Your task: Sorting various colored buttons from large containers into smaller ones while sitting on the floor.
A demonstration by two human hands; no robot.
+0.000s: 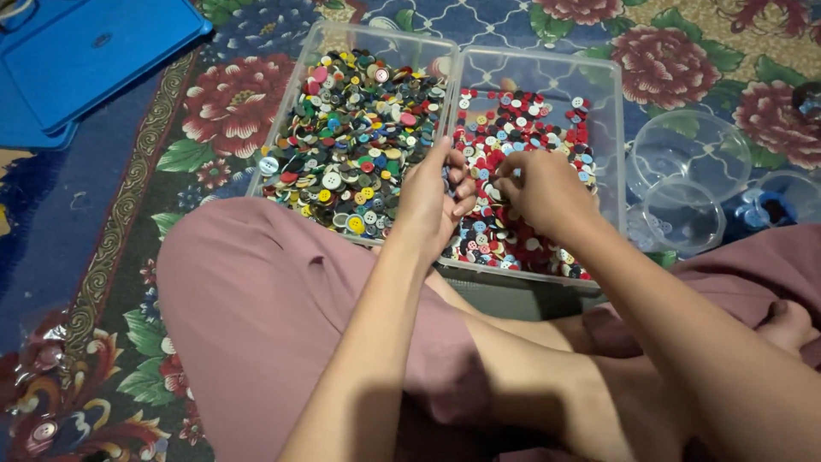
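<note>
- The left hand [432,201] hangs over the inner edge of the left bin [299,81], fingers curled in with a few dark buttons pinched in them; just how many cannot be told.
- The right hand [539,190] rests low over the right bin [609,128], knuckles up, fingertips bent down into the buttons; whether they grip one is hidden.
- The two hands are near each other but apart, meeting over the seam between the bins.
- The left bin is clear plastic and filled with mixed buttons [351,128]: green, yellow, blue, white, black and red, heaped thickly.
- The right bin, also clear, touches the left one side by side and holds a sorted lot [530,120], mostly red, white and blue, spread thinner toward the far edge.
- Both bins sit just beyond the person's crossed legs in pinkish trousers [256,316], the near rim of the bins against the knees.
- To the right of the right bin stand two clear round bowls [688,171], one partly overlapping the other; the smaller one is nearer.
- Farther right lies a small clear tub [782,205] with something blue in it.
- At far left a blue lid [77,60] lies flat.
- All rests on a flowered carpet [111,257].
</note>
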